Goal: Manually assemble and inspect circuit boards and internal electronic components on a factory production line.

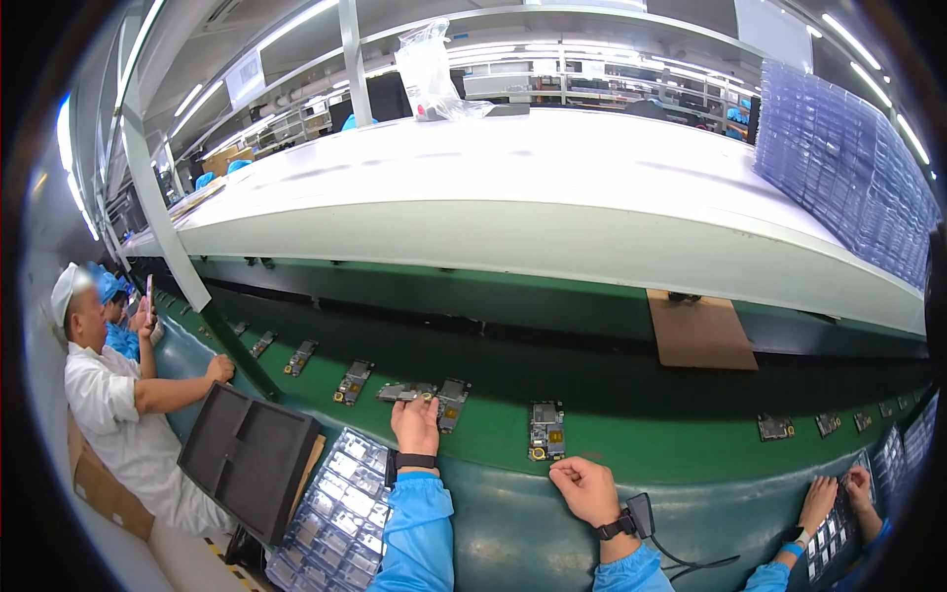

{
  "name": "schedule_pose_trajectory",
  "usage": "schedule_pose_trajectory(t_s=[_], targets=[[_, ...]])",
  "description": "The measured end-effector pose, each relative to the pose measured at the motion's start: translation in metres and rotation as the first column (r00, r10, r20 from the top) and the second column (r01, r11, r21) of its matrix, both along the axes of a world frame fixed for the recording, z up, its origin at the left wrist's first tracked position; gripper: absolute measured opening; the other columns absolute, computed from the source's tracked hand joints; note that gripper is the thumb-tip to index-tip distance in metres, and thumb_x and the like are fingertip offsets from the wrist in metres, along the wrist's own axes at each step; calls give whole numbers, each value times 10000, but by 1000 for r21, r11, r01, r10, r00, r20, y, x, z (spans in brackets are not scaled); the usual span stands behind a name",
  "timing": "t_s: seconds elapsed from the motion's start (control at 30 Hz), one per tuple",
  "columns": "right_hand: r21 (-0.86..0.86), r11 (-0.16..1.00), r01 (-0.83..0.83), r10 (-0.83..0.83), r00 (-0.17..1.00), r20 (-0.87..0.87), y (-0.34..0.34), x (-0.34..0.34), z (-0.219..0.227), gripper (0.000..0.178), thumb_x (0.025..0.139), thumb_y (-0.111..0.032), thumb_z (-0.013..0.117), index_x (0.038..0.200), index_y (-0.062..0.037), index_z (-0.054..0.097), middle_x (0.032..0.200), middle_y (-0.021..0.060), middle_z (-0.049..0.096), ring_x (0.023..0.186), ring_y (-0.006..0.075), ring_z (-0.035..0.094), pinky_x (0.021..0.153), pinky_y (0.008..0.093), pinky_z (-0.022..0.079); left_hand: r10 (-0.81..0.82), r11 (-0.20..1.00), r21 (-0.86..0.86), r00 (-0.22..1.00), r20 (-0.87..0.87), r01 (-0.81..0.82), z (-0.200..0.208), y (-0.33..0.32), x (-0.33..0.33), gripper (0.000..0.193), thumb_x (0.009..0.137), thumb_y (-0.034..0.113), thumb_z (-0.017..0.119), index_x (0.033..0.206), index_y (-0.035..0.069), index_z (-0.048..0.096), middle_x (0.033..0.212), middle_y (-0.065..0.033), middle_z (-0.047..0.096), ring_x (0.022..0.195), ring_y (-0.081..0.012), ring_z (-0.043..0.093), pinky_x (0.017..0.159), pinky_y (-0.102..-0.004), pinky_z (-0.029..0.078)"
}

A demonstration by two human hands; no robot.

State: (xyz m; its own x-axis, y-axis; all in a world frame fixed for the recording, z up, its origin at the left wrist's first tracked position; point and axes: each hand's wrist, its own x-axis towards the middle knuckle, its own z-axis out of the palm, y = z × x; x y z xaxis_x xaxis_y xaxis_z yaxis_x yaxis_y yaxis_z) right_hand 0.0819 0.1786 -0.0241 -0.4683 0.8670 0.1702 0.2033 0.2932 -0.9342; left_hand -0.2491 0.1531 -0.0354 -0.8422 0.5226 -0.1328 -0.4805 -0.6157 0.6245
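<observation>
My left hand (416, 434) is closed on a small circuit board (402, 392), gripping its near side above the green belt (493, 449). Another circuit board (453, 403) lies just to the right of those fingers, partly behind the held one. My right hand (589, 491) has its thumb and fingertips drawn together, with nothing visible in them. Those tips are close to the near edge of a third circuit board (546, 430) lying flat on the belt. Wristbands circle both my wrists, and a cable runs from the right one.
Left of my left forearm are a clear tray of metal parts (340, 498) and a black tray (247, 459). More boards (353, 382) line the belt. A white shelf (513, 232) overhangs it, bearing stacked clear trays (838, 158). Co-workers' hands (819, 503) work at right; a person (128, 395) stands left.
</observation>
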Motion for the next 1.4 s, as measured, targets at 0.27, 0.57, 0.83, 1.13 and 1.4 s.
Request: schedule_pose_trajectory(t_s=[0.27,0.57,0.83,1.13,1.4], targets=[[6,1000,5,-5,1000,16,-1,0,-2,179,903,-158,745,1014,-18,756,859,78,775,747,128,727,701,266,571,-21,993,-115,997,-76,13,3,-5,5,365,923,-112,527,1258,-68,390,1136,-198,571,1026,-290,644,948,-467,583],[6,1000,-10,10,1000,6,1,2,-1,198,901,-170,737,1025,-16,751,872,98,777,759,163,748,709,286,584,-177,979,-91,981,78,184,11,-12,5,222,946,-78,516,1152,-147,473,1096,-255,560,1037,-358,639,964,-513,606],[-4,1000,-9,9,1000,16,-2,1,1,178,909,-159,748,1016,-18,760,860,57,770,749,102,704,716,260,568,-137,981,-100,961,241,165,14,-14,8,220,942,-28,563,1121,-131,487,1076,-235,559,937,-348,623,848,-439,618],[-5,1000,-12,12,1000,19,2,3,0,194,899,-167,742,1010,-9,749,869,97,778,759,159,748,716,282,586,-37,949,-307,993,111,69,58,-11,52,540,886,76,653,1351,-23,395,1344,-231,399,1149,-412,536,912,-519,545],[-13,1000,-9,9,1000,9,1,1,2,176,898,-155,748,1004,-14,751,879,99,780,770,153,748,717,280,584,-296,745,-617,703,-647,-254,55,-17,71,600,917,150,641,1452,32,398,1345,-222,548,953,-384,657,841,-491,566]])
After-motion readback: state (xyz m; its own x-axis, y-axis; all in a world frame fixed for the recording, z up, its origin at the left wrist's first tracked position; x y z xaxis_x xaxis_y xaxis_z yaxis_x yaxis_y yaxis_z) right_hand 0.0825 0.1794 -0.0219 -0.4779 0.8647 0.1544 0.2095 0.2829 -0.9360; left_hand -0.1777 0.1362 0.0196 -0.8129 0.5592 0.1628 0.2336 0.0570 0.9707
